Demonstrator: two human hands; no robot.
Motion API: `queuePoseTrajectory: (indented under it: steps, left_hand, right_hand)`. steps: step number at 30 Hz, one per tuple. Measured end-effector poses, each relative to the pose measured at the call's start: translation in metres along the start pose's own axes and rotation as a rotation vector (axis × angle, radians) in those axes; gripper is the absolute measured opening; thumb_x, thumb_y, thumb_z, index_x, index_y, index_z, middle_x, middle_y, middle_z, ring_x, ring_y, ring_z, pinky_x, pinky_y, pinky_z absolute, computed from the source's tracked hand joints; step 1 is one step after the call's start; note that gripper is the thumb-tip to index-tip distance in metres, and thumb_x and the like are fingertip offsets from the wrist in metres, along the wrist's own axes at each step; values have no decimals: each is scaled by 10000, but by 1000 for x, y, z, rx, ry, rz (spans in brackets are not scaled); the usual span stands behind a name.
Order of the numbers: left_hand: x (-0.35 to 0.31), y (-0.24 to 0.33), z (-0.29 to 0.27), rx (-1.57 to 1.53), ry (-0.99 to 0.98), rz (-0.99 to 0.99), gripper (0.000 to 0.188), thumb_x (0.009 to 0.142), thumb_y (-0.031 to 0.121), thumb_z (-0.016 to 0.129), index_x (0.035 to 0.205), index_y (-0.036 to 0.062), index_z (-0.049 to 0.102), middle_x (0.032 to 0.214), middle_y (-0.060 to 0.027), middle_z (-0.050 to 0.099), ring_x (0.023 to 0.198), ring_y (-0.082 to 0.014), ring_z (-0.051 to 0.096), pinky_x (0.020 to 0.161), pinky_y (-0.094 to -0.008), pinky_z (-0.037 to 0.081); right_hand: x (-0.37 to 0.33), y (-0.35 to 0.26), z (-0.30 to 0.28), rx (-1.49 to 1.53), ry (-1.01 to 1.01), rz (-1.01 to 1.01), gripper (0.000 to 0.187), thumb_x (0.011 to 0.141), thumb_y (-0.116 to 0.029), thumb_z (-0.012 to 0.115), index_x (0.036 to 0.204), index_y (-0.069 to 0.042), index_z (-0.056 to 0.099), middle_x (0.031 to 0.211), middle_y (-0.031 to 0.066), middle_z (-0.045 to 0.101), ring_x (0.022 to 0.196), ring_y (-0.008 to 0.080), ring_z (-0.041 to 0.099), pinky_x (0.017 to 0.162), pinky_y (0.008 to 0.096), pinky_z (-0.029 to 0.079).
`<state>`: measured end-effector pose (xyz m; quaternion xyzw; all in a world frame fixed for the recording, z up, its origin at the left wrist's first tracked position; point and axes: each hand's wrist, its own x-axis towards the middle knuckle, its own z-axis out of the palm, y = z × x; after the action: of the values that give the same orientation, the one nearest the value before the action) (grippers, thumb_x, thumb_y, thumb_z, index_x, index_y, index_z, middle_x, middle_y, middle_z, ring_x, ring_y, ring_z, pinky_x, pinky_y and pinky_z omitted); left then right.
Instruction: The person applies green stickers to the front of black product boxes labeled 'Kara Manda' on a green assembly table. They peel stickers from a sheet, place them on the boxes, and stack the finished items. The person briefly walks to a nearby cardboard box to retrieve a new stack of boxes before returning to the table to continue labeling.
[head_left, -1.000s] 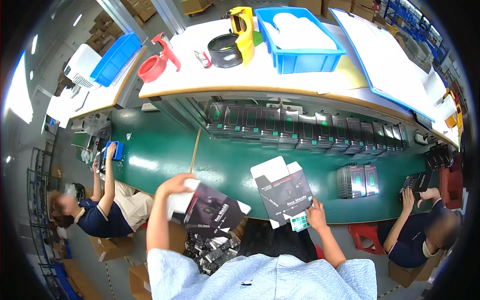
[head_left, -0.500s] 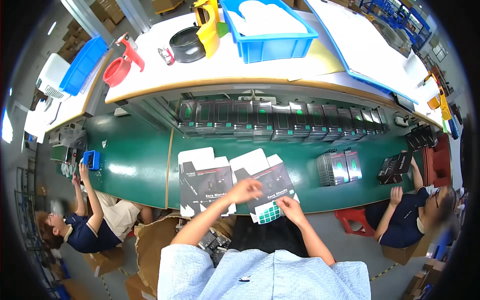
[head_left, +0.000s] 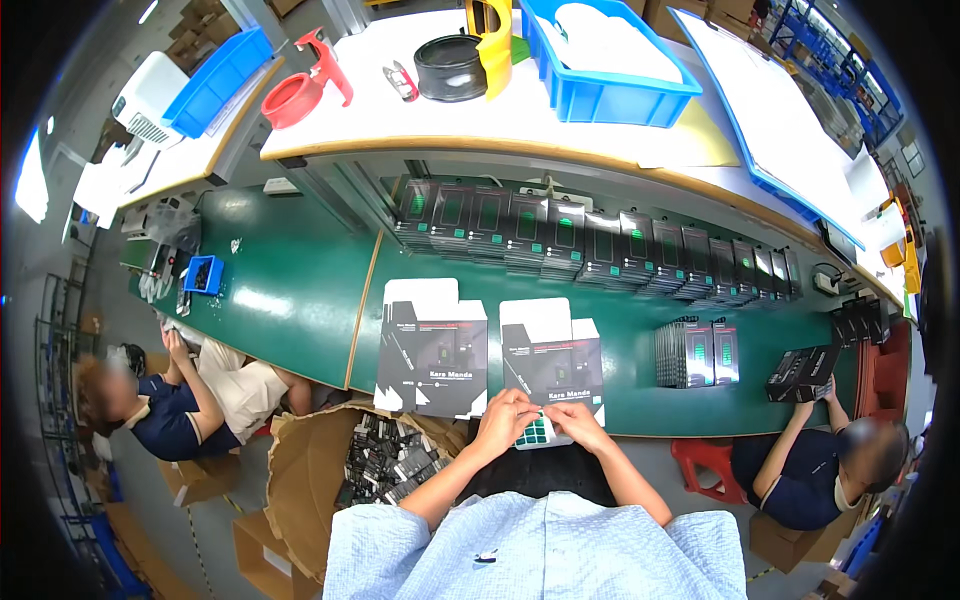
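A small white sheet of green stickers (head_left: 537, 433) is between my hands at the table's near edge. My right hand (head_left: 578, 425) pinches its upper right side. My left hand (head_left: 499, 424) is closed too, its fingertips together at the sheet's upper left edge; whether they have a single sticker between them is too small to tell. Just beyond my hands lies a flat, dark printed carton with white flaps (head_left: 553, 365), its lower part hidden by my fingers. To its left rests a similar stack of flat cartons (head_left: 437, 355).
Dark retail boxes (head_left: 528, 232) stand in a long row under the white shelf (head_left: 600, 148). A shorter group of boxes (head_left: 698, 352) stands on the green table (head_left: 290, 300) to the right. Co-workers sit at both sides. An open carton of small packages (head_left: 390, 462) is left of my lap.
My left hand has come down from above the carton to the sticker sheet, meeting my right hand. The whole view has shifted. The co-worker at right now has both hands at a dark box.
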<state>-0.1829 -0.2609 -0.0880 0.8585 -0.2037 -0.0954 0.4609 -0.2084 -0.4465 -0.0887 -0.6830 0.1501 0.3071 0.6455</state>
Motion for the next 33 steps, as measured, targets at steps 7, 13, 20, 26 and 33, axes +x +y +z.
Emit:
queuePoseTrajectory:
  steps: [7, 13, 20, 26, 33]
  left_hand:
    - [-11, 8, 2, 262, 92, 94, 160, 709, 144, 696, 835, 46, 690, 805, -71, 640, 768, -244, 573, 717, -355, 434]
    - [-19, -1, 5, 343, 102, 137, 141, 712, 140, 684, 822, 52, 688, 812, -59, 645, 772, -227, 581, 725, -349, 436]
    - [-29, -11, 3, 371, 83, 190, 122, 715, 130, 665, 816, 65, 683, 846, -62, 654, 809, -216, 591, 764, -341, 439]
    - [-34, -24, -3, 341, 36, 224, 70, 742, 105, 629, 782, 52, 650, 925, -86, 617, 887, -259, 567, 802, -380, 427]
    - [3, -136, -46, 112, -97, -139, 99, 780, 128, 614, 801, 53, 675, 829, -117, 610, 836, -296, 577, 738, -386, 451]
  right_hand:
    - [6, 13, 15, -154, 130, -66, 320, 877, -304, 572, 868, 5, 654, 570, 18, 518, 578, 76, 471, 536, 279, 394]
    - [5, 16, 32, -95, 240, -112, 291, 880, -267, 562, 766, -7, 629, 539, -24, 479, 512, 58, 424, 483, 257, 353]
    - [22, 54, 45, -58, 277, -30, 290, 864, -262, 558, 823, 11, 645, 568, 74, 534, 557, 115, 502, 539, 299, 408]
    - [39, 83, 55, -314, 450, -211, 259, 902, -225, 481, 869, 10, 586, 749, 258, 595, 746, 461, 569, 655, 496, 437]
    - [51, 105, 53, -402, 632, -194, 231, 933, -216, 436, 904, -5, 524, 759, 265, 576, 783, 464, 552, 662, 506, 429]
